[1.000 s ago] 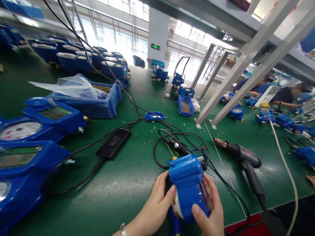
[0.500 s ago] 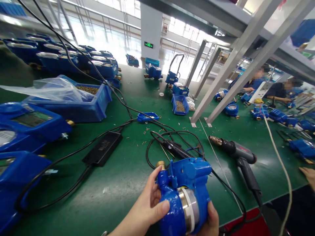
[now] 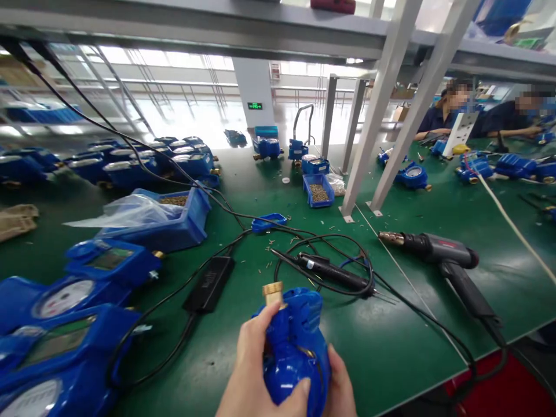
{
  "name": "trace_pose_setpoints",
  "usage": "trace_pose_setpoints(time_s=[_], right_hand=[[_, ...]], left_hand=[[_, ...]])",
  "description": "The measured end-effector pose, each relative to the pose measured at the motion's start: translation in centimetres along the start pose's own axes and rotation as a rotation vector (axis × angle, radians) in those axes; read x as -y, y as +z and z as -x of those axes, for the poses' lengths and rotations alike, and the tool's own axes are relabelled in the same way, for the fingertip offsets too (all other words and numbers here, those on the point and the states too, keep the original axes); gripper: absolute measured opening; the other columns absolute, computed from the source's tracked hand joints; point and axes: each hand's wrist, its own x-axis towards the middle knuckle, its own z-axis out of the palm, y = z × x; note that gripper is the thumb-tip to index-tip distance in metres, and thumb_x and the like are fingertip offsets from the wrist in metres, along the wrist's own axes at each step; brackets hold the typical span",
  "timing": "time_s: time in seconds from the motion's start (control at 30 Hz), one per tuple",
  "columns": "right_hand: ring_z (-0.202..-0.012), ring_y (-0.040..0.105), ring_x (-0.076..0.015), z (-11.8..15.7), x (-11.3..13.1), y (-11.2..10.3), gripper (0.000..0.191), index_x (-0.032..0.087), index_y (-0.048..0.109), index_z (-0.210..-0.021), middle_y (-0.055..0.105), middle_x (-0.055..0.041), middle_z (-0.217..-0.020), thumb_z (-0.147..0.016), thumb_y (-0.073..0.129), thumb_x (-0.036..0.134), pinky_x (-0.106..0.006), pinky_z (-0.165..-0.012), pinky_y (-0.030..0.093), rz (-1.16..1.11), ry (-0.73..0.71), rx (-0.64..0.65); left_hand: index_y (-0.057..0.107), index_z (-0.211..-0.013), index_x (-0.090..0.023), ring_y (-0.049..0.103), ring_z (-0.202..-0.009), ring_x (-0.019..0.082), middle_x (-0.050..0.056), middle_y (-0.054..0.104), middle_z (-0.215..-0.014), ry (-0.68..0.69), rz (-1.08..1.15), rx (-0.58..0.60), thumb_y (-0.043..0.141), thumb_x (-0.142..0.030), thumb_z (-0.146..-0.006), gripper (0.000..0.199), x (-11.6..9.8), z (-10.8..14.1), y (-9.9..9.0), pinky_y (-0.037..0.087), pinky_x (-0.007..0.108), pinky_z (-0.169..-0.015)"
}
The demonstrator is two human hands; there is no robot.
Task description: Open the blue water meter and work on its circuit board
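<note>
A blue water meter with a brass threaded end is held in both hands above the front of the green bench. My left hand wraps round its left side, thumb across the blue body and a finger up by the brass end. My right hand grips the opposite side, with most of its fingers hidden behind the body. Just beyond the meter lies a black electric screwdriver in a loop of cable. Finished-looking blue meters with display windows stand close by on the left.
A heat gun lies to the right. A black power adapter and cables cross the left side. Screw bins and loose screws sit farther back, near grey shelf posts. Two people work at the far right.
The meter has turned in my hands, so its brass and white middle band is now mostly hidden. My view has tilted up and shifted left.
</note>
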Motion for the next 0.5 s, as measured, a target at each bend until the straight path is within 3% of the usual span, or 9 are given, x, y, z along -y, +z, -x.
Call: trace_pose_setpoints(time_s=[0.13,0.27,0.37,0.5], right_hand=[[-0.111,0.062,-0.0312,-0.1,0.6,-0.7,0.06,0.022,0.069,-0.116,0.065,-0.0105,-0.124,-0.085,0.046,0.067,-0.053,-0.096,0.046,0.009,-0.031,0.003],[-0.114,0.061,-0.0312,-0.3,0.5,-1.2,0.057,0.02,0.071,-0.112,0.067,-0.0113,-0.119,-0.085,0.051,0.066,-0.053,-0.1,0.045,-0.004,-0.048,0.015],[-0.118,0.059,-0.0313,-0.4,-0.1,-2.1,0.056,0.018,0.071,-0.112,0.067,-0.0125,-0.119,-0.085,0.053,0.063,-0.052,-0.107,0.039,-0.066,-0.143,0.021],[-0.114,0.062,-0.0296,-0.7,-0.6,-3.7,0.051,0.026,0.063,-0.121,0.067,-0.0079,-0.12,-0.079,0.067,0.056,-0.051,-0.108,0.038,-0.058,-0.324,-0.119]], left_hand=[[0.047,-0.131,-0.025,0.047,-0.125,0.034,0.009,0.047,-0.134,0.107,-0.103,0.021,0.061,-0.014,-0.062,0.071,-0.7,-0.6,0.1,0.038,0.047,-0.107],[0.042,-0.128,-0.023,0.061,-0.103,0.029,0.009,0.057,-0.118,-0.057,0.034,0.024,0.062,-0.023,-0.074,0.057,0.3,-2.1,-0.1,0.046,0.046,-0.095],[0.037,-0.127,-0.025,0.063,-0.092,0.025,0.005,0.057,-0.107,-0.133,0.134,-0.027,0.062,-0.033,-0.082,0.051,1.3,-2.6,-0.1,0.051,0.043,-0.088],[0.038,-0.127,-0.03,0.064,-0.088,0.023,0.001,0.054,-0.103,-0.192,0.256,-0.154,0.067,-0.037,-0.081,0.054,0.4,-2.2,0.2,0.054,0.038,-0.08]])
